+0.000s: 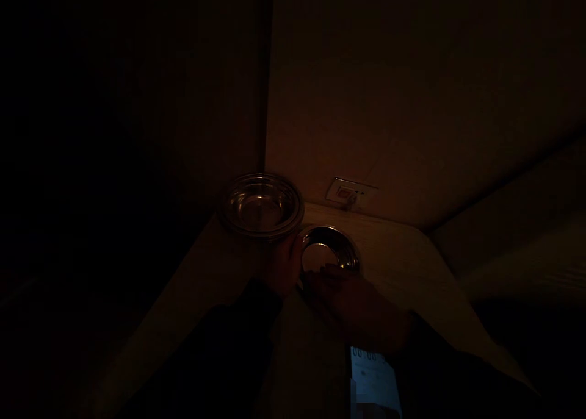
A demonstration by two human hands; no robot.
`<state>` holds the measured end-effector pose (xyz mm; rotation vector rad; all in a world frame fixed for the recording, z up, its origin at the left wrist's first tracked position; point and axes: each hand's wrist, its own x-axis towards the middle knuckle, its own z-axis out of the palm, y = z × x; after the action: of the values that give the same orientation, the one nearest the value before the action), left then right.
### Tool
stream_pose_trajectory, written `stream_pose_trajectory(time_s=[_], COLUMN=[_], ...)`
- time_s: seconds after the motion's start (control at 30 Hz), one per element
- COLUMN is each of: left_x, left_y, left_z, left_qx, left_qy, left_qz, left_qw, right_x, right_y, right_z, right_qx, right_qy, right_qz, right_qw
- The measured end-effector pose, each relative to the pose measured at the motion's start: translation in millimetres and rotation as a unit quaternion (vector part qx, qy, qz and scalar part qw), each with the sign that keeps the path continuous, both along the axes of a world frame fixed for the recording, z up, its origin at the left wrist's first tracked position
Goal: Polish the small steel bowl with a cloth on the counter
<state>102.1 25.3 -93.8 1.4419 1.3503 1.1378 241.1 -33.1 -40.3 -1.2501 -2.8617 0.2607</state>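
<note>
The scene is very dark. A small steel bowl [330, 252] sits on a pale wooden counter [403, 266] near the corner of two walls. My left hand [284, 265] rests against the bowl's left rim. My right hand [352, 300] lies over its near rim, fingers curled on the edge. Both forearms are in dark sleeves. A larger steel bowl [260, 207], seemingly a stack, stands just behind and left of the small one, untouched.
A wall socket plate [350, 192] sits low on the back wall behind the bowls. A lit phone screen [373, 379] showing digits glows at the near edge. The counter's right edge drops off into shadow; the left side is black.
</note>
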Motion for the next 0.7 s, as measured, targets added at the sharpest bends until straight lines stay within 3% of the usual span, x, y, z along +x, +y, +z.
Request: stream_pose_trajectory(time_s=[0.3,0.7], left_x=[4.1,34.9], left_y=[-0.5,14.4], left_z=[1.9,8.4], left_qx=[0.026,-0.011], left_qy=[-0.009,-0.018], left_qz=[-0.007,0.004], left_qw=[1.000,1.000], right_x=[14.5,37.3], right_y=[6.0,20.3], right_z=[7.7,11.4], right_qx=[-0.039,-0.096], right_qy=[0.020,0.035], right_qz=[0.013,-0.018], right_qw=[0.999,0.995])
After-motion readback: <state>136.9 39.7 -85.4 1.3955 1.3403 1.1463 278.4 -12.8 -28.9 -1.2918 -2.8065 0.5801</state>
